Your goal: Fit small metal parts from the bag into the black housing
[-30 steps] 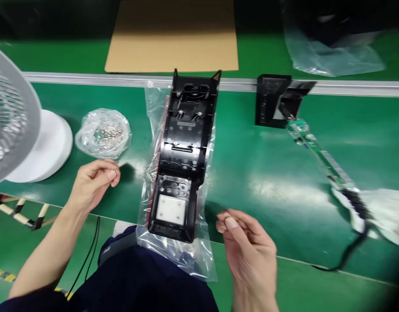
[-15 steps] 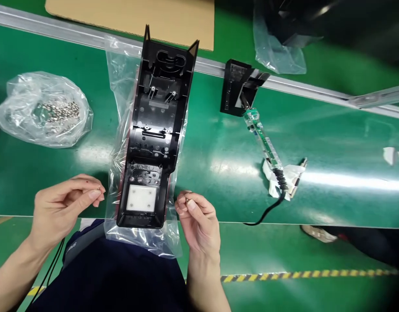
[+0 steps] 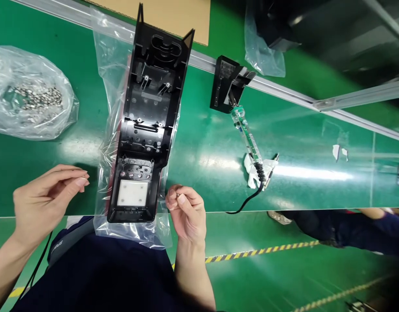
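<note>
A long black plastic housing (image 3: 147, 104) lies with its hollow side up on a clear plastic bag (image 3: 105, 173). Near its close end sits a white square block (image 3: 133, 193) with a screw-like dot at each corner. My left hand (image 3: 46, 195) is left of the housing, thumb and fingertips pinched on a tiny metal part that barely shows. Close to the housing's right edge, my right hand (image 3: 188, 212) pinches a small shiny metal part (image 3: 178, 196) between thumb and fingers. Neither hand visibly touches the housing.
A clear bag (image 3: 66, 108) of small metal parts (image 3: 43, 97) lies at left. A soldering iron (image 3: 248, 134) rests in a black stand (image 3: 220, 84), its cable trailing over the table edge. White tissue (image 3: 250, 173) lies beneath the handle. Another person's leg (image 3: 310, 225) shows at right.
The view has turned, so the housing, bag and soldering iron appear farther left and slightly higher. Both hands keep their pinch beside the housing. More of the other person shows at right.
</note>
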Motion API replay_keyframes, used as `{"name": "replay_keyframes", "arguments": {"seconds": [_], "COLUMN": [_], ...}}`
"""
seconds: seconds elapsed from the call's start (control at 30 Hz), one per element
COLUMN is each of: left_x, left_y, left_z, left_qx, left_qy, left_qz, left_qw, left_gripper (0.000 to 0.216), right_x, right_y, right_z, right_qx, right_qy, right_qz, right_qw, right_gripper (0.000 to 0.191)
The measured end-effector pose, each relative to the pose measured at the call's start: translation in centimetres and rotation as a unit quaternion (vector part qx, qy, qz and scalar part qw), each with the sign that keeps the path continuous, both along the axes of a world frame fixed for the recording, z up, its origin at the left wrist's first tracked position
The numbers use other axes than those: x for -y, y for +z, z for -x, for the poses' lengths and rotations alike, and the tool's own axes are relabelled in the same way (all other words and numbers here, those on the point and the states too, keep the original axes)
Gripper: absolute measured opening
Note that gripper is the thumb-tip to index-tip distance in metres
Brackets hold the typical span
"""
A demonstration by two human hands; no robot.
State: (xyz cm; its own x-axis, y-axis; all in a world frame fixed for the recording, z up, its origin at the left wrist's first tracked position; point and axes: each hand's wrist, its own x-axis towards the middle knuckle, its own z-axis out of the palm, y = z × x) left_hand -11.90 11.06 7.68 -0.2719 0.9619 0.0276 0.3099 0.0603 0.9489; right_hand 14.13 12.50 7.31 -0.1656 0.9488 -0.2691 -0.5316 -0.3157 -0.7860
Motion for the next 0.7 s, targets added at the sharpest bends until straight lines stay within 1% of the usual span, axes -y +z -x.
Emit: {"name": "replay_keyframes", "arguments": {"seconds": [0.13,0.2,0.27,0.33,0.43,0.5,0.53,0.57,0.67,0.7], "left_x": [0.0,0.0,0.0,-0.1,-0.2,-0.3,-0.3,-0.3,-0.3,-0.4], "left_y": [-0.4,-0.7,-1.0,-1.2,-1.5,-1.7,-1.8,-1.9,-2.0,-1.9], "left_z": [0.2,0.3,0.4,0.3,0.1,0.1,0.1,0.1,0.2,0.2], "left_qx": [-0.024,-0.036,-0.049,-0.066,-0.102,-0.124,-0.131,-0.134,-0.133,-0.130], "left_qy": [0.013,0.013,0.011,0.007,0.006,0.003,-0.001,-0.006,-0.021,-0.023], "left_qz": [0.001,-0.012,-0.032,-0.047,-0.070,-0.089,-0.096,-0.102,-0.115,-0.120], "left_qw": [1.000,0.999,0.998,0.997,0.992,0.988,0.987,0.986,0.984,0.984], "left_gripper": [0.008,0.009,0.009,0.007,0.005,0.006,0.007,0.008,0.008,0.008], "right_x": [-0.4,-0.6,-0.7,-0.7,-0.9,-1.3,-1.6,-2.0,-3.3,-3.7], "right_y": [0.5,0.9,1.3,1.6,1.7,1.6,1.6,1.7,2.1,2.2], "right_z": [0.0,0.0,0.0,0.1,0.6,1.1,1.4,1.7,2.8,3.2], "right_qx": [0.037,0.106,0.202,0.282,0.338,0.382,0.417,0.462,0.596,0.623], "right_qy": [-0.009,-0.032,-0.048,-0.053,-0.052,-0.056,-0.064,-0.075,-0.100,-0.096], "right_qz": [-0.063,-0.115,-0.172,-0.210,-0.234,-0.270,-0.299,-0.332,-0.422,-0.441], "right_qw": [0.997,0.987,0.963,0.935,0.910,0.882,0.856,0.819,0.676,0.639], "right_gripper": [0.005,0.013,0.023,0.030,0.027,0.020,0.017,0.014,0.008,0.007]}}
